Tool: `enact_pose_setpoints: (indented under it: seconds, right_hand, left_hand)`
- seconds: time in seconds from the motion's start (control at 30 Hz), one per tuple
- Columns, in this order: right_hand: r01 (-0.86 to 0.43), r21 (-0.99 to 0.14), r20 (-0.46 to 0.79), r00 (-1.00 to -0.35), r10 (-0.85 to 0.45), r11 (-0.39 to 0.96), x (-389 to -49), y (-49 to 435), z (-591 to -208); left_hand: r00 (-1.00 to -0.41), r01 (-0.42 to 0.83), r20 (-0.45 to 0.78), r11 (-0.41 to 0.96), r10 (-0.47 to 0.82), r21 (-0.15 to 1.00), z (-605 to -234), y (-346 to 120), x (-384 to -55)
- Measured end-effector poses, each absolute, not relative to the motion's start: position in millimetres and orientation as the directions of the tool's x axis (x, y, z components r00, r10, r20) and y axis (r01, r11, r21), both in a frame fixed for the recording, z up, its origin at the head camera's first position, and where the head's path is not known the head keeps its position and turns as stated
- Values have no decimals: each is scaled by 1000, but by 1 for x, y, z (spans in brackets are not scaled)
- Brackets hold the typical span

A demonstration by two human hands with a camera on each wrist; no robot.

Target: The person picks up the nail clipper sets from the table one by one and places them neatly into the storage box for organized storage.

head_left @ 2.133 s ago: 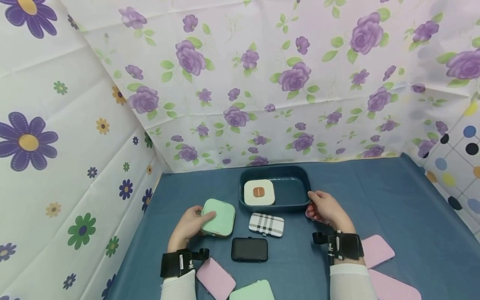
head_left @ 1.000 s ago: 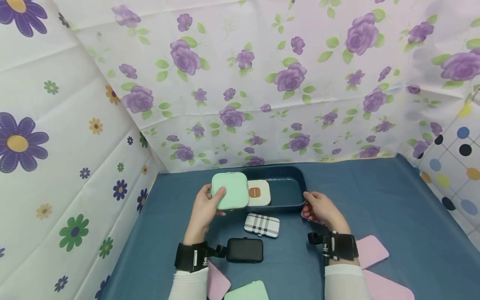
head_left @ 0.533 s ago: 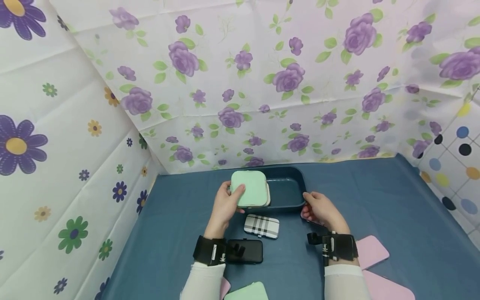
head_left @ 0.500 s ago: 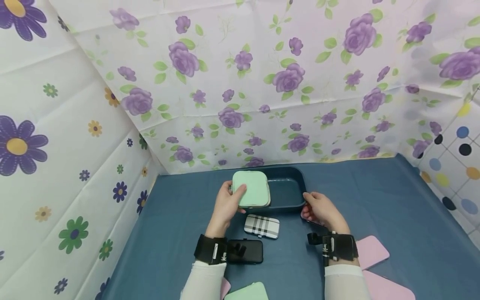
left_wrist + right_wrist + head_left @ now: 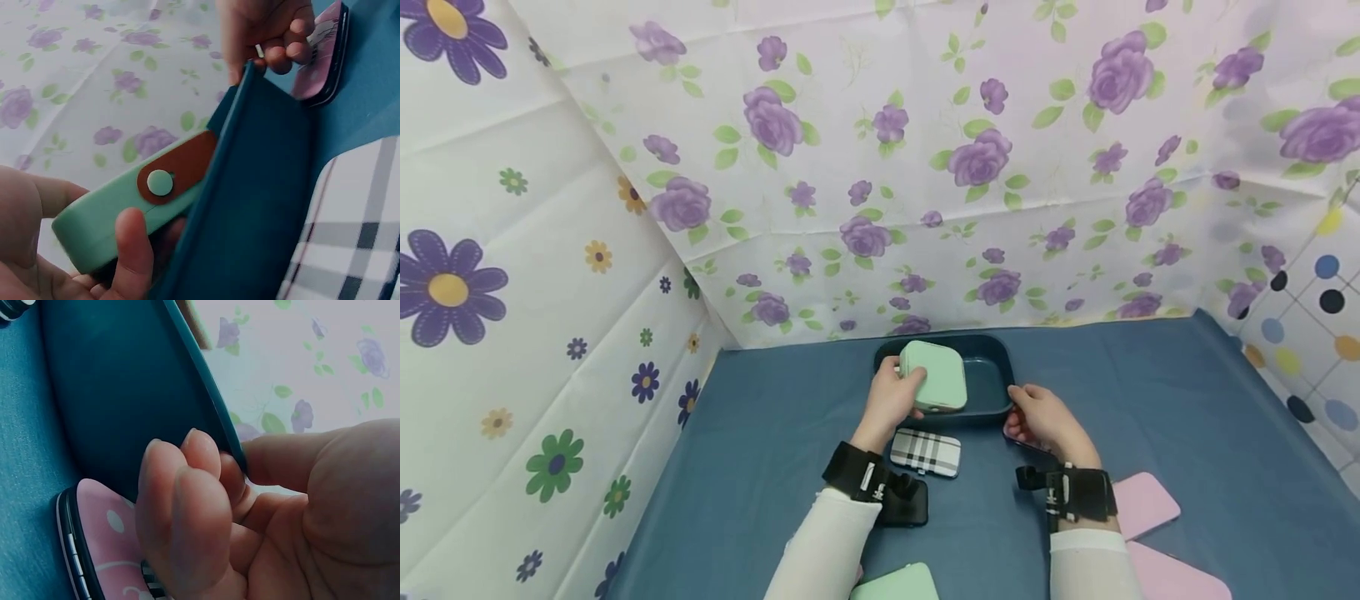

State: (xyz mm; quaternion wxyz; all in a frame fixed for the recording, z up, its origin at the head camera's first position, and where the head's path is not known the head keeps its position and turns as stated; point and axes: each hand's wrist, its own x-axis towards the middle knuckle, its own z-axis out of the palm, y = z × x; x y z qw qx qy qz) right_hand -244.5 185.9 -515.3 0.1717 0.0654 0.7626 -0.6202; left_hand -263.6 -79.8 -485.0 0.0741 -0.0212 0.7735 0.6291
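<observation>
My left hand (image 5: pixel 891 398) grips a mint-green square case (image 5: pixel 942 375) by its left side, thumb on top. The case is tilted over the dark blue rectangular tray (image 5: pixel 990 379); its brown strap (image 5: pixel 197 164) and round snap show in the left wrist view. Under it, the white case seen earlier in the tray is hidden. At the tray's front right corner, my right hand (image 5: pixel 1045 419) pinches the rim between thumb and fingers. Below that hand lies a pink patterned case (image 5: pixel 109 537) with a dark edge. A plaid case (image 5: pixel 927 452) lies in front of the tray.
A black case (image 5: pixel 908 505) is partly covered by my left wrist strap. Near the front edge of view is another mint-green case (image 5: pixel 897 583). Two pink cases (image 5: pixel 1146 504) lie right of my right forearm. Flowered cloth walls (image 5: pixel 820 167) stand behind the blue tabletop (image 5: pixel 737 467).
My left hand has carried the mint-green case from the table's left side up and rightward over the tray, covering the white case. The right hand keeps its hold on the rim.
</observation>
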Motion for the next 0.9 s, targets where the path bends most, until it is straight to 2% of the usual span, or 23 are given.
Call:
enact_pose_setpoints:
  seconds: [0.23,0.53,0.9]
  right_hand:
    - [305,-925,-336,-935,-114,226,-245,185,-517]
    - [316,-926,-345,-930,-125,204,-245,185,-518]
    - [318,-928,-344,-932,-114,196,-247,189,-520]
  left_hand:
    - [-983,-145,-167,227,79,963,-497,-68,-271]
    - [-975,-193,-209,183,74,964,-501,-53,-278]
    - [-966,-205,-234,228,108,952,-503,-46,-283]
